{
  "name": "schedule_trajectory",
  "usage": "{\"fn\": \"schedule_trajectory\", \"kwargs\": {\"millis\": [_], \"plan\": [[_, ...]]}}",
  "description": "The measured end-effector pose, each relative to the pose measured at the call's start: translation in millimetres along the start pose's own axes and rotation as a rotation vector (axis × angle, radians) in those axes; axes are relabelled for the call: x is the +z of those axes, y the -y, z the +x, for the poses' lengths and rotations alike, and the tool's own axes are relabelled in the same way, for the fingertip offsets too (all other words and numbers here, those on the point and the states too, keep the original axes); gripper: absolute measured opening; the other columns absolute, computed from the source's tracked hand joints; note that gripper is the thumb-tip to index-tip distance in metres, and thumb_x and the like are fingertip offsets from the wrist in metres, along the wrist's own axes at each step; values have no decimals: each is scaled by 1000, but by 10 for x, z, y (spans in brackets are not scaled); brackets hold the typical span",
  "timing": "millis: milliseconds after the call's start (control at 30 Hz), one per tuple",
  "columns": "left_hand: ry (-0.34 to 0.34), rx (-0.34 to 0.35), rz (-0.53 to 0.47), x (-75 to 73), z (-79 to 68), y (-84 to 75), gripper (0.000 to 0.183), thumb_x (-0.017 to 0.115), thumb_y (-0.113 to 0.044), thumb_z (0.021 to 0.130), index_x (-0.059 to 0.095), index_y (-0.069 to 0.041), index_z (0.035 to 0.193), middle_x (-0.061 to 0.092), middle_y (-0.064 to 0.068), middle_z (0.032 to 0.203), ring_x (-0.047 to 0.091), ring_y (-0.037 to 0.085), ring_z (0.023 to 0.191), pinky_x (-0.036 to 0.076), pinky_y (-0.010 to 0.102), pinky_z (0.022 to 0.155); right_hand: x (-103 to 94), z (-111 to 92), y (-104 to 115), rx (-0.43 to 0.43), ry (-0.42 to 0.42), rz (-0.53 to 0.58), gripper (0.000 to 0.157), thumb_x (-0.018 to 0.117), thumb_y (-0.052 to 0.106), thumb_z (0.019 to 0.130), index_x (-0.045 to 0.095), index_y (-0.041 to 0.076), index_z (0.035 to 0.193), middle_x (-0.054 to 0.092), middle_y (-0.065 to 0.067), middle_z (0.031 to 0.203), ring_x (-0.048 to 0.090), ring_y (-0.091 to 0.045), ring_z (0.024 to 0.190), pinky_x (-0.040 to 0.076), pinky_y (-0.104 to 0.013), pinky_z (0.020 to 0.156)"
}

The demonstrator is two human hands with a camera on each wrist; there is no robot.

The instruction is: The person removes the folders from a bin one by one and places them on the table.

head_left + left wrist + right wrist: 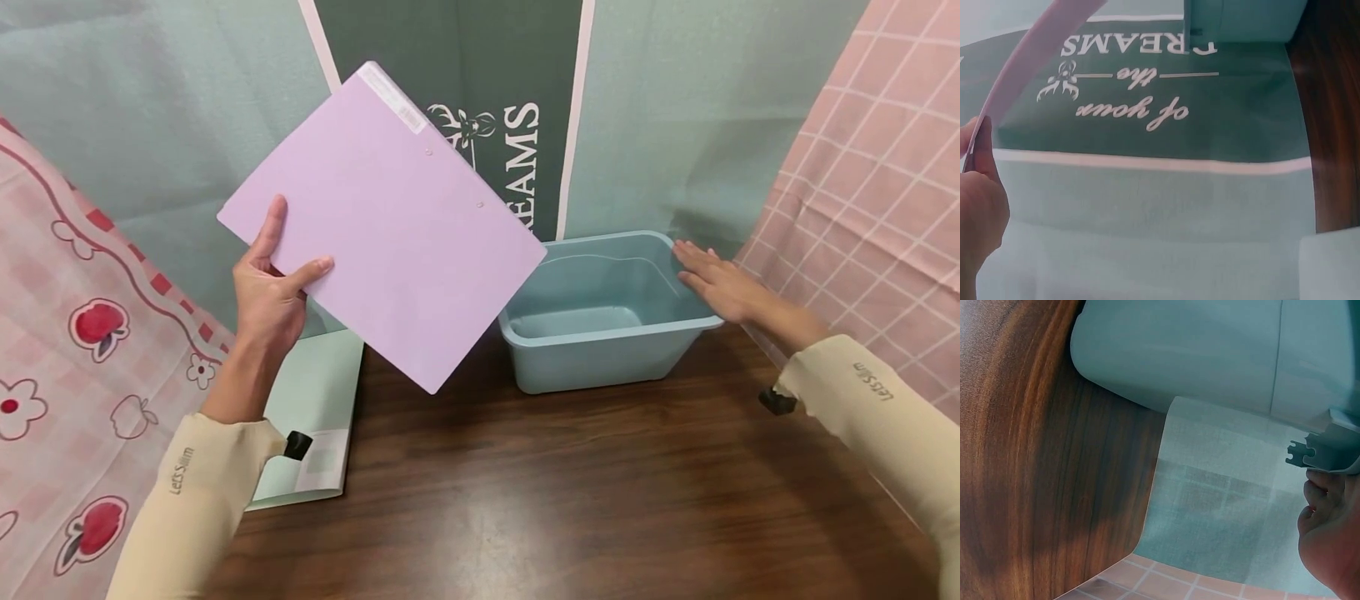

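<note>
A flat light-purple file folder is held up and tilted in the head view, with a white label strip and two small rivets along one edge. My left hand grips its lower left edge, thumb on the near face. In the left wrist view the folder appears nearly edge-on beside the left hand. To the right, a light blue plastic bin stands on the table. My right hand, fingers extended, rests at the bin's right rim; the right wrist view shows that hand touching the rim.
A pale green folder lies on the brown wooden table at the left, beneath my left forearm. Behind stands a green printed cloth. Pink patterned cloths hang at the left and right.
</note>
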State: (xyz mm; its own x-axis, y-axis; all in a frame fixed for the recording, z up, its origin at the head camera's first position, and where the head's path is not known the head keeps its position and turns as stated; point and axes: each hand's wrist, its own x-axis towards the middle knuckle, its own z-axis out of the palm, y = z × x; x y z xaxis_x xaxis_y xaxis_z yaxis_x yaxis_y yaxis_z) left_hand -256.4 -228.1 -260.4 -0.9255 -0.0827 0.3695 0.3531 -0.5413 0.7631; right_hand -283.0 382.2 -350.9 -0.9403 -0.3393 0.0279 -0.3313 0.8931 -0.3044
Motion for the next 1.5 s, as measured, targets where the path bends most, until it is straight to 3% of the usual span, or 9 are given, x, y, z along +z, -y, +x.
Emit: {"fn": "schedule_trajectory", "kwargs": {"millis": [433,967,1133,1233,1367,1500], "plan": [[55,-76,-16,-314,-40,-325,87,56,36,73,49,-12,145,37,2,154,35,21,139,53,35,88,-16,7,40,10,2,-13,60,26,35,108,8,3,156,2,-15,163,-1,-32,150,-8,-41,121],[166,-149,-55,-620,-98,-519,89,46,41,73,40,-6,149,31,6,157,55,19,124,51,40,83,-23,28,45,1,8,-12,60,26,33,108,8,1,156,3,-17,162,0,-34,150,-7,-41,121],[214,-237,-74,-776,-115,-536,88,42,39,78,36,-9,151,25,4,158,60,20,119,52,44,80,-19,28,42,0,5,-15,60,26,33,108,9,1,156,3,-18,162,0,-34,150,-7,-42,121],[232,-289,-55,-857,-123,-520,87,40,37,80,35,-12,152,30,5,156,60,20,118,53,46,78,-14,32,27,-10,-5,-12,60,27,32,108,11,-1,155,5,-19,162,2,-34,150,-4,-45,121],[248,-338,4,-926,-120,-447,86,41,35,82,35,-14,153,37,7,150,61,19,115,55,44,75,-13,26,3,-18,-16,-4,59,29,31,108,14,-2,154,8,-20,161,4,-34,150,-1,-46,121],[278,-399,55,-980,-115,-322,85,41,33,84,34,-16,153,33,7,151,60,16,116,57,41,76,-16,10,-8,-9,-10,2,60,29,32,108,13,-1,155,7,-18,162,2,-33,150,-3,-44,121]]}}
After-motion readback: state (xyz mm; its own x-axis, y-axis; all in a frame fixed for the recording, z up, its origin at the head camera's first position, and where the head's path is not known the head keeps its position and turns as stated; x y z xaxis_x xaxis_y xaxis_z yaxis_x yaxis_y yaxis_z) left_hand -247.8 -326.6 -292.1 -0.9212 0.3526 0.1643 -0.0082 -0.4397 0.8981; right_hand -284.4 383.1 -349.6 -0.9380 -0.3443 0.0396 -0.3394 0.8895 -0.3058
